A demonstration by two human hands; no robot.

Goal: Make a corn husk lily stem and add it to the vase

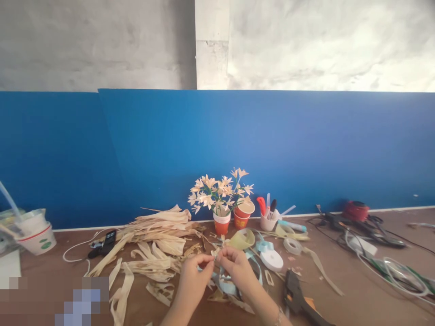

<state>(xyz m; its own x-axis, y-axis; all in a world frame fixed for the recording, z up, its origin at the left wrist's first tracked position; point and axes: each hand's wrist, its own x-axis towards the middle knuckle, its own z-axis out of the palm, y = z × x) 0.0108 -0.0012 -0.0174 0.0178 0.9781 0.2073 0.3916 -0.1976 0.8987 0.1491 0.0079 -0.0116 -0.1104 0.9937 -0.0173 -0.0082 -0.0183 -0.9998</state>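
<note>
My left hand (194,277) and my right hand (237,268) meet above the front middle of the table, both in a pinch with thumb and forefinger together. A small pale flower (216,251) shows at the touching fingertips; its lower part is hidden by them. Light blue ribbon (227,286) lies curled on the table beneath my hands. Behind them, several cream flowers on green stems (220,192) stand in a red-and-white paper cup (221,223). To the left of my hands spreads a heap of dry husk strips (159,240).
A black glue gun (299,299) lies right of my right forearm. Tape rolls (272,260), a tool cup (268,222) and a second red cup (242,217) stand nearby. Cables (390,271) cover the right side. A white bucket (39,240) is far left; a blue panel (217,136) closes the back.
</note>
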